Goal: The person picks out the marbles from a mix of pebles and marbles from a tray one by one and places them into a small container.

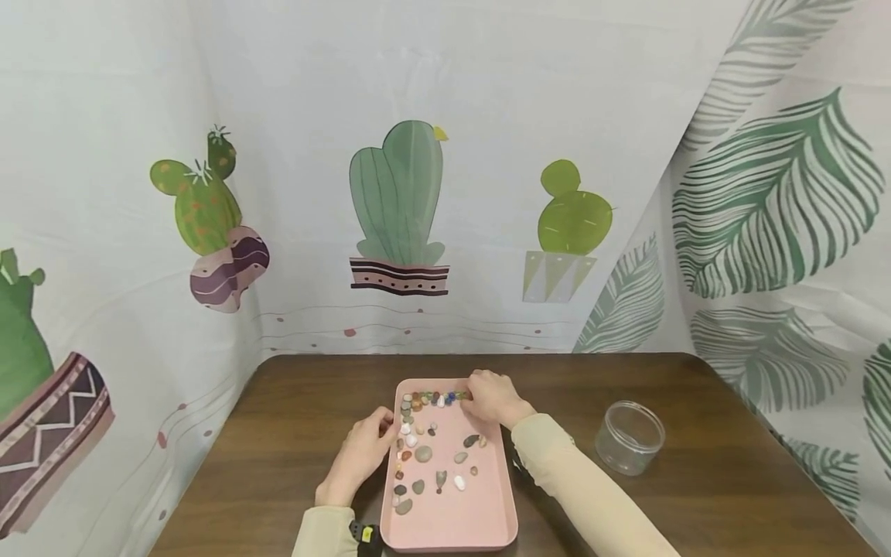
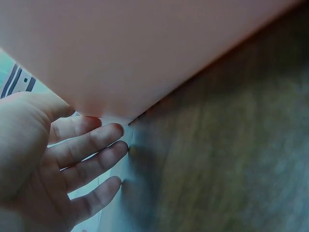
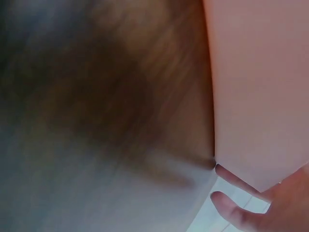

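- White, creased backdrop point(image 1: 487, 77), printed with potted cacti and leaves, stands beyond the worktop's far edge; no lettering on it.
- Dark brown wood-grain worktop point(image 1: 292, 433) carries everything.
- Pink rectangular tray point(image 1: 483, 518) lies a little left of the worktop's middle, its far edge close to the worktop's far edge. Keeping it still matters most, I judge: a nudge could scatter the lined-up stones.
- Left hand point(image 1: 358, 456) is at the tray's left edge, fingers relaxed and apart outside the wall, thumb at the rim; light steadying pressure would suit.
- Right hand point(image 1: 494, 398) bends over the tray's far right corner. Its fingertips are hidden, so I cannot tell whether they pinch a stone. Lowering fingertips from above should disturb neighbours least.
- Transparent round jar point(image 1: 629, 437) stands toward the worktop's right edge; no label readable.
- Black wristband point(image 1: 366, 534) on the left wrist has a yellow-green patch, too small to read.
- Stones lie in the tray: small ones, including a blue stone point(image 1: 451, 398), line the far edge; others follow the left edge; a round grey pebble point(image 1: 423, 454) and a white pebble point(image 1: 459, 483) lie inward.
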`<state>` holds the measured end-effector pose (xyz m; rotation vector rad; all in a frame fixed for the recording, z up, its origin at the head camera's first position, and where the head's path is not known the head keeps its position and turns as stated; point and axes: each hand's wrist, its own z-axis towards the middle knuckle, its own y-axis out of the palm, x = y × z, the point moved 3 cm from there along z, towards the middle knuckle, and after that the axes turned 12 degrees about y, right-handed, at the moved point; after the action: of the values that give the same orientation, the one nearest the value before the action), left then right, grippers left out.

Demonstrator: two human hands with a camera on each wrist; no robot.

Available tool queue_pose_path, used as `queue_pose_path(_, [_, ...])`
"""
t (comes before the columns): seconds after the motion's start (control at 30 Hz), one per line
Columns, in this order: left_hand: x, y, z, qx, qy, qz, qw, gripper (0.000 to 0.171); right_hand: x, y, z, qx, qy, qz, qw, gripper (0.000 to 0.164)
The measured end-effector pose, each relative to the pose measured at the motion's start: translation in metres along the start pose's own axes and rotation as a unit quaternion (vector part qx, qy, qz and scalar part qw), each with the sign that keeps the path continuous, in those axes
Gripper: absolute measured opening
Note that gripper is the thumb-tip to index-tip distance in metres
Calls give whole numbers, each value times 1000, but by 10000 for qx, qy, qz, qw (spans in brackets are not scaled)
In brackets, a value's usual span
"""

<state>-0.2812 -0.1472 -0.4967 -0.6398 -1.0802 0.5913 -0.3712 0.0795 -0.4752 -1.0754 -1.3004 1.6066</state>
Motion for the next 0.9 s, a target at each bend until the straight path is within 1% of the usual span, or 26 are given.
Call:
queue_pose_path(0.17, [0, -1, 0, 7, -3, 71, 10000, 12, 0, -1, 0, 35, 0, 148, 9999, 21])
queue_pose_path(0.27, [1, -1, 0, -18, 26, 74, 10000, 12, 2, -1, 0, 38, 126, 173, 9998, 20])
queue_pose_path(0.4, [2, 0, 0, -24, 33, 46, 10000, 12, 4, 0, -1, -58, 317, 279, 9991, 20])
queue_pose_path(0.5, [1, 0, 0, -17, 57, 10, 10000, 12, 5, 0, -1, -65, 365, 318, 9988, 18])
queue_pose_path(0.57, [1, 0, 0, -11, 60, -8, 10000, 12, 5, 0, -1, 6, 324, 288, 9991, 17])
queue_pose_path(0.73, [0, 0, 0, 5, 60, -1, 10000, 12, 6, -3, -5, 193, 16, 328, 9993, 14])
queue_pose_path(0.9, [0, -1, 0, 32, 116, 9, 9999, 13, 7, -14, -14, 266, -272, 634, 9973, 10])
